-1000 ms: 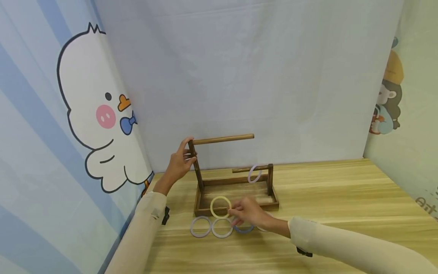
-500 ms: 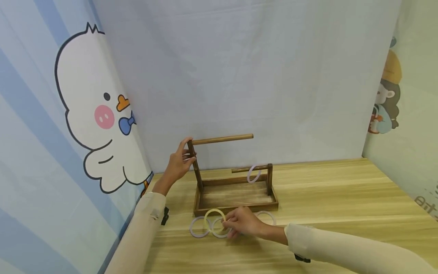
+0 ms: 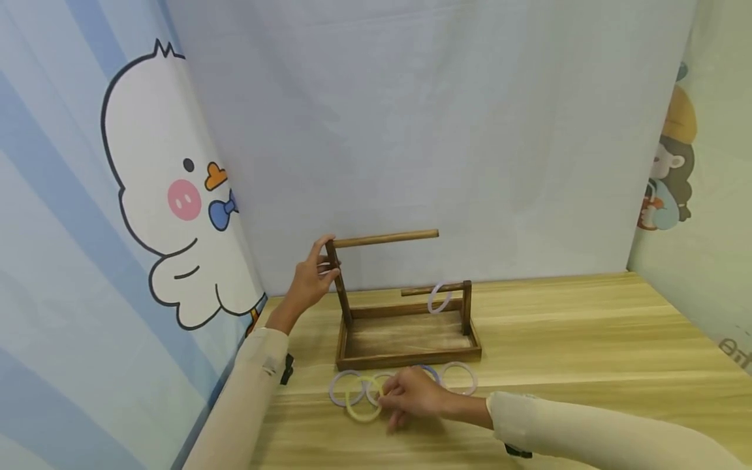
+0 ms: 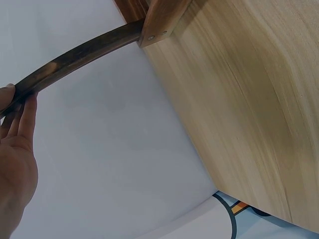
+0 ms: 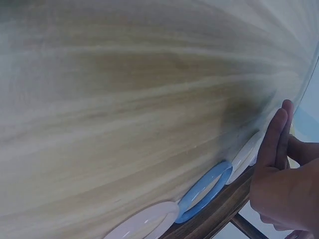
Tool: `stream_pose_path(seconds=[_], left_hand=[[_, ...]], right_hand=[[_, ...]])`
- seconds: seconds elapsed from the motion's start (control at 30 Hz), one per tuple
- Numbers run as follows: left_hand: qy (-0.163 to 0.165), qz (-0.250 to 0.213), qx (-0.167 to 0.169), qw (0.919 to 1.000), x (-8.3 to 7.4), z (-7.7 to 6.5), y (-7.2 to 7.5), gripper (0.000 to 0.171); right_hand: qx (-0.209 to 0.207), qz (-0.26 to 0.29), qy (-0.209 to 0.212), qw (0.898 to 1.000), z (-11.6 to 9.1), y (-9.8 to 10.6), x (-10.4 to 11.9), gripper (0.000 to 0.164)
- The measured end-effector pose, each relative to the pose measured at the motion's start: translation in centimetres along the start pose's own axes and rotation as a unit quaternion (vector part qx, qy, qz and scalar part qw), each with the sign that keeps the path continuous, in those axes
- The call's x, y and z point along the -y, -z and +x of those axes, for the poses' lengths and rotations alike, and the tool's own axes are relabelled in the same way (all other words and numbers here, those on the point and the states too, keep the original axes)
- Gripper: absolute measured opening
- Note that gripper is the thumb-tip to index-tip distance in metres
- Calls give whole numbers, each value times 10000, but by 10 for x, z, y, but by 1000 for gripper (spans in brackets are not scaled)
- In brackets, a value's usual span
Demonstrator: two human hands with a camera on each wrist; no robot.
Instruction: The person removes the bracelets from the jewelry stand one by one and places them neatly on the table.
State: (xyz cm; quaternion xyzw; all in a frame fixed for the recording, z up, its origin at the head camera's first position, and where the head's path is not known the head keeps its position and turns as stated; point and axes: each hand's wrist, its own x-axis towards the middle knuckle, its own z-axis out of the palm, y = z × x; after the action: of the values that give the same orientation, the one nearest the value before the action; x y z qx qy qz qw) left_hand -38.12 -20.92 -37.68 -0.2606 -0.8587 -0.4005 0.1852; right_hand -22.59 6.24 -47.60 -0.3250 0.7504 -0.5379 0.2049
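My left hand grips the upper part of the tall post of a dark wooden rack, thumb on one side and fingers on the other. My right hand pinches the right edge of a yellow ring in front of the rack. That ring overlaps a lilac ring and a whitish ring in the head view. Partly behind the right hand is a blue ring; a pale pink ring lies beside it. Another lilac ring hangs on the rack's short peg.
The rack's long upper rod points right from the tall post, with no ring on it. Its short peg points left from a lower post. A grey-white curtain stands behind the wooden table.
My right hand has brought the yellow ring down and toward me, from before the tray's front wall to the near side of the row of rings. My left hand stays on the post.
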Motion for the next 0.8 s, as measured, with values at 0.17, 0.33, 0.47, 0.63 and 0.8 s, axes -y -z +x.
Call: stream_pose_path(seconds=[0.17, 0.33, 0.47, 0.63, 0.8], left_hand=[[18, 25, 20, 10000, -1, -1, 2, 78], [115, -25, 25, 9999, -1, 0, 1, 79], [99, -78, 25, 9999, 0, 1, -1, 79], [72, -38, -32, 10000, -1, 1, -1, 79], [41, 10, -40, 10000, -1, 0, 1, 78]], right_hand=[[257, 69, -97, 9996, -2, -6, 0, 15], [272, 92, -229, 9993, -2, -10, 0, 15], [245, 97, -303, 9992, -3, -11, -1, 16], [146, 135, -341, 9992, -3, -13, -2, 18], [-36, 235, -397, 9989, -4, -15, -3, 28]])
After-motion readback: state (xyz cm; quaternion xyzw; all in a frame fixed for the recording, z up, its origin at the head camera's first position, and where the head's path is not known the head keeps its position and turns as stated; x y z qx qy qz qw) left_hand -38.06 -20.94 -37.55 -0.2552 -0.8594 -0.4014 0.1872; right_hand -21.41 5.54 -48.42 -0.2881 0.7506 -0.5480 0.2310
